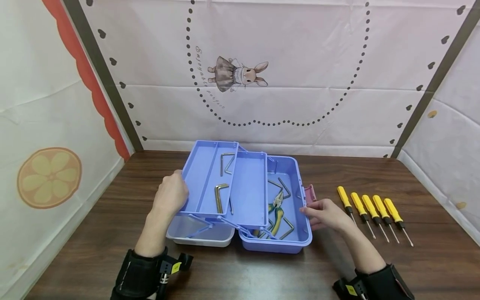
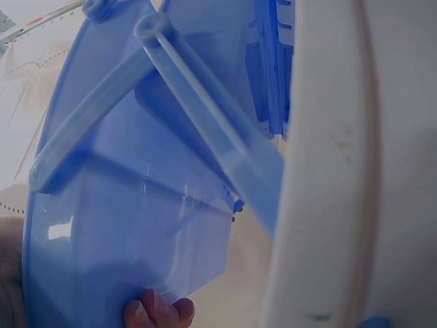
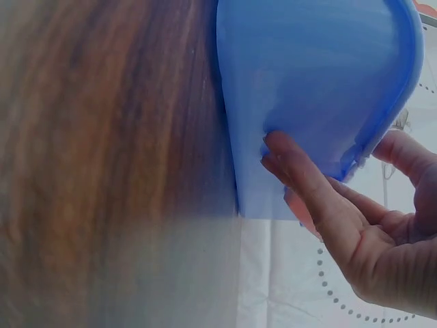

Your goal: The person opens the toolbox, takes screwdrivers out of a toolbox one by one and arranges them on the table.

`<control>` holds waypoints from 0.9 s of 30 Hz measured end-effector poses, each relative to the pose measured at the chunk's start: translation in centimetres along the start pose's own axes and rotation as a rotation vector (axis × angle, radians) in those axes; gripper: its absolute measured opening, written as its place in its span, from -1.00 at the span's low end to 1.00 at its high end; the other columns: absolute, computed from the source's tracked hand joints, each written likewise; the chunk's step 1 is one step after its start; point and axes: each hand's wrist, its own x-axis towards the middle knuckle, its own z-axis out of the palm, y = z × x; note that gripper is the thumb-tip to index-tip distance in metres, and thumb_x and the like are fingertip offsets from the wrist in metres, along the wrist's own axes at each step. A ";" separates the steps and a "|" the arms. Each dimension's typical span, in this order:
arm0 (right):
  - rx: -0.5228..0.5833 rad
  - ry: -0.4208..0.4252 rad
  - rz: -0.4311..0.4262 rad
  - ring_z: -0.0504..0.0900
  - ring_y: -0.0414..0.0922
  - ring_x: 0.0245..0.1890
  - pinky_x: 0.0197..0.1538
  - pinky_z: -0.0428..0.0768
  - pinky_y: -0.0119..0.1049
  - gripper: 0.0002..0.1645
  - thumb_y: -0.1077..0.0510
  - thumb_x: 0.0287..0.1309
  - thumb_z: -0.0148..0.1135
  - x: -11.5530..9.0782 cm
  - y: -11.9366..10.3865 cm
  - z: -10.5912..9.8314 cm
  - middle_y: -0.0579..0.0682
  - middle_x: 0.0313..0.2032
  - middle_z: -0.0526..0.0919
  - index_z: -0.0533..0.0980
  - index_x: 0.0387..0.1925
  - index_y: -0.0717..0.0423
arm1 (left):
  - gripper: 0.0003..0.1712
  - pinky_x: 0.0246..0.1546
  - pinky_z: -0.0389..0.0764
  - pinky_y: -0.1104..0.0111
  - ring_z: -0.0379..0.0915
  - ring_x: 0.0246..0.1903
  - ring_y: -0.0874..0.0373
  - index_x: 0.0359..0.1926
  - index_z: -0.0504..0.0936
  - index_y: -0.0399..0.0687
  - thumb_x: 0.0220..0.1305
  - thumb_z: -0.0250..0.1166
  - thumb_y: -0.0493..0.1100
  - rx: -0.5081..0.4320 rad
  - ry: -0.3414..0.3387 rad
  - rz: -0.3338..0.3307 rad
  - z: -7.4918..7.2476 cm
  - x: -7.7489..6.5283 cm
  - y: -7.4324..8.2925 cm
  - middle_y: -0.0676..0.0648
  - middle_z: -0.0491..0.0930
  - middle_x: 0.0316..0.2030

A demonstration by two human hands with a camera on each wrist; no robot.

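Note:
A blue toolbox (image 1: 273, 246) stands unfolded on the table, its two trays fanned to the left on hinged arms. My left hand (image 1: 172, 193) grips the left edge of the upper tray (image 1: 193, 179); in the left wrist view its fingertips (image 2: 160, 311) press the tray's underside. My right hand (image 1: 326, 212) holds the box's right rim by the pink latch (image 1: 309, 194). Fingers (image 3: 307, 171) lie against the outer wall, with the thumb at the rim. Hex keys (image 1: 218, 196) lie in the upper tray. Pliers (image 1: 278, 210) and several more hex keys lie in the box bottom.
Several yellow-handled screwdrivers (image 1: 379, 208) lie in a row on the wooden table (image 1: 270, 275), right of the box. Under the raised trays is the whitish lid (image 1: 204, 240). A printed cloth (image 1: 318, 62) hangs behind the table and along both sides.

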 end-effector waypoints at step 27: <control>0.042 -0.026 -0.039 0.59 -0.04 -0.37 -0.30 0.57 -0.14 -0.57 0.27 0.09 0.06 0.3 1.0 -0.8 0.25 -0.28 0.54 0.36 -0.08 0.57 | -0.64 -0.44 0.54 0.07 0.50 -0.39 -0.17 -0.08 0.36 -0.63 0.18 -0.12 -0.39 -0.033 -0.027 0.210 -4.3 -0.1 4.4 -0.49 0.47 -0.25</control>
